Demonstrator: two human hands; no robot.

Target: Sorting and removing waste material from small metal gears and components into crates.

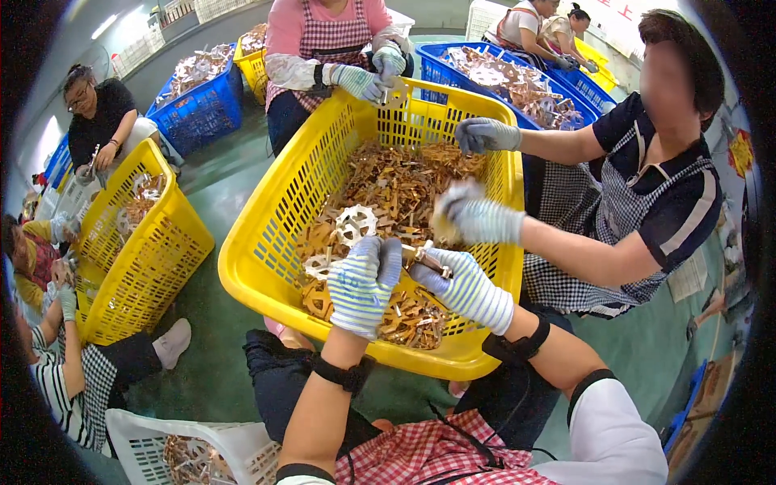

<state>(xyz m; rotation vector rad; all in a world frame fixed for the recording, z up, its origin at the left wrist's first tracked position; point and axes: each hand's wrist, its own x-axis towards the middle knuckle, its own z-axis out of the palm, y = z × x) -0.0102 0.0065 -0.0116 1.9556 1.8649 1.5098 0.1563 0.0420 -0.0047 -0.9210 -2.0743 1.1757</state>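
Observation:
Both my hands wear striped gloves and work above a big yellow plastic basket (267, 279) full of small copper-coloured metal strips (388, 186). My left hand (364, 283) is closed, its fingertips pinched together; what they hold is hidden. Close beside it on the right, my right hand (465, 287) grips a shiny metal piece (428, 259), whose kind I cannot make out. Its end reaches toward my left fingertips. A white, round cut-out part (356, 224) lies on the strips just beyond my left hand.
Across the basket, a co-worker's gloved hands (372, 81) hold a metal part. At the right, another person's gloved hands (485, 212) reach over the strips, one blurred. More yellow baskets (153, 259) and blue baskets (198, 113) stand around; a white basket (137, 440) is at lower left.

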